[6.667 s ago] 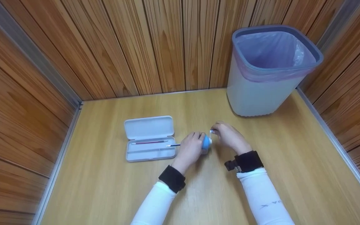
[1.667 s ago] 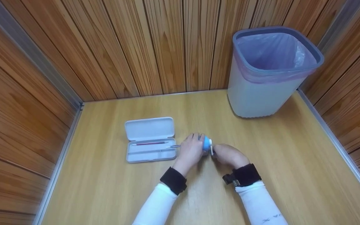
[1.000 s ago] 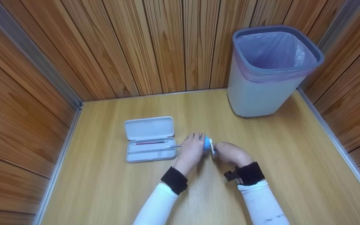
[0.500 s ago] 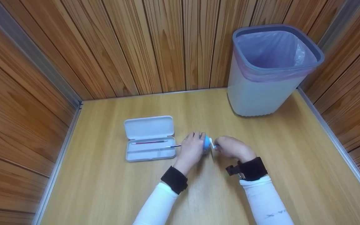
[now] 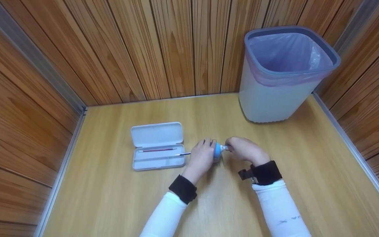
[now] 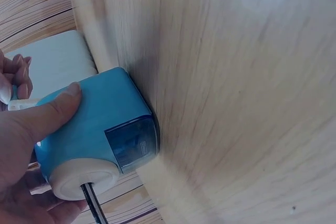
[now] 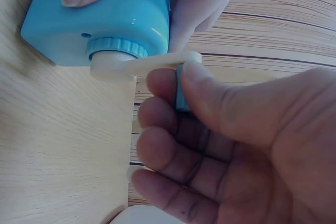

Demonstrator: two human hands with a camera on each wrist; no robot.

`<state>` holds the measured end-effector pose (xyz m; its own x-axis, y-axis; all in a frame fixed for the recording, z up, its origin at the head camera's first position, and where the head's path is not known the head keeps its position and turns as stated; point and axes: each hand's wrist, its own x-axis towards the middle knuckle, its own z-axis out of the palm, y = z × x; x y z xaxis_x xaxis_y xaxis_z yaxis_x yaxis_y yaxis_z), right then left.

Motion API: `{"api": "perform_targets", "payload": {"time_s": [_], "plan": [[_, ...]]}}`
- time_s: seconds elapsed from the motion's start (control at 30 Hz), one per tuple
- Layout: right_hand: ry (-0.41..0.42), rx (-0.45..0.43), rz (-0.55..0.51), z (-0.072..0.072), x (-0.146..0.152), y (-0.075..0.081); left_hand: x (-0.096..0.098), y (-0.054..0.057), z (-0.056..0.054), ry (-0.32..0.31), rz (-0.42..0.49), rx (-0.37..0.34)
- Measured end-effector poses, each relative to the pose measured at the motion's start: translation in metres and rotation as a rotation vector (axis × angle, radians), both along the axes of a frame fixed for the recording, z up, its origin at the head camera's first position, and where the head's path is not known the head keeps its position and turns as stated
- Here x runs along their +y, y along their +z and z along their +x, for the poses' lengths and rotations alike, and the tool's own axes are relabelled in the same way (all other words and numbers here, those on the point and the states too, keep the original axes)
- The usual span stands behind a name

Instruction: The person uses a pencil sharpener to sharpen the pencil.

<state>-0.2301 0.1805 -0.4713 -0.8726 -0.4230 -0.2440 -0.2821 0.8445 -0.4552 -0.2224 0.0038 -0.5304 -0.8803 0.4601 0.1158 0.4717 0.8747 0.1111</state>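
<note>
My left hand [image 5: 202, 156] grips a blue crank pencil sharpener [image 6: 100, 111] on the table, thumb over its top. A dark pencil [image 6: 94, 205] sticks out of the sharpener's pale round front, pointing left towards the pencil case in the head view. The shavings drawer [image 6: 134, 142] is dark see-through blue. On the opposite side, my right hand [image 5: 244, 150] pinches the small blue knob [image 7: 181, 90] of the white crank arm [image 7: 157, 62] between thumb and forefinger. The sharpener's body is largely hidden by the left hand in the head view.
Left of the hands lies an opened pale pencil case [image 5: 159, 164] with a dark red pencil [image 5: 158, 150] inside. A lined waste bin [image 5: 268, 102] stands at the back right. Wood-panelled walls [image 5: 176, 49] border the table [image 5: 117, 204] at the back and sides.
My right hand has moved round with the crank, from high, to low beside the sharpener, and now back upward. The left hand, sharpener and pencil stay nearly in place.
</note>
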Motion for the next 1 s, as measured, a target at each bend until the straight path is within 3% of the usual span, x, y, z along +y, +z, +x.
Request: {"api": "perform_targets", "payload": {"time_s": [0.37, 0.7, 1.0], "plan": [[-0.041, 0.002, -0.039, -0.007, 0.002, -0.001, -0.002, 0.000, 0.000, -0.004, 0.000, -0.032], [-0.002, 0.079, -0.074, -0.014, 0.002, -0.006, -0.003, -0.006, 0.000, -0.029, -0.002, 0.144], [-0.053, 0.090, -0.080, -0.020, 0.001, -0.011, -0.002, -0.002, 0.000, -0.019, 0.014, 0.024]]}}
